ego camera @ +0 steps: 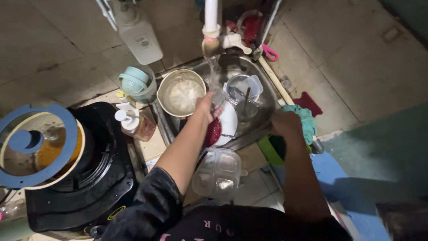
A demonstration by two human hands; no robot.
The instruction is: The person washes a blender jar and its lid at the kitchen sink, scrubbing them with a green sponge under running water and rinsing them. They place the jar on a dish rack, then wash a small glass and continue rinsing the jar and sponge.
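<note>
From the head camera I look down into a steel sink [263, 96] set in a tiled corner. My left hand [206, 107] is closed around a small clear glass [219, 97], holding it under the stream of water [213, 71] that falls from the white tap [213, 38] at the far side of the basin. Just below that hand, a red scrubbing sponge [214, 131] lies against a white plate [229, 122] leaning in the sink.

My right hand [287, 122] rests on the near right rim of the sink, touching a teal cloth [306, 120]; I cannot tell from this angle whether its fingers are curled or flat. A green container [269, 149] sits just under it.

Inside the basin, a clear plastic box [245, 85] sits at the far right with a glass [246, 109] holding a utensil in front of it. A steel pot [180, 93] with cloudy water stands on the left edge of the sink. Near me, a clear divided lunch box [218, 172] lies on the front ledge.

Further left are a pump bottle of dish soap [136, 122], a pale blue cup [136, 82], and a white bottle [138, 33] on the wall. At the far left, a black stove [102, 178] carries a pan under a blue-rimmed glass lid [35, 145].
</note>
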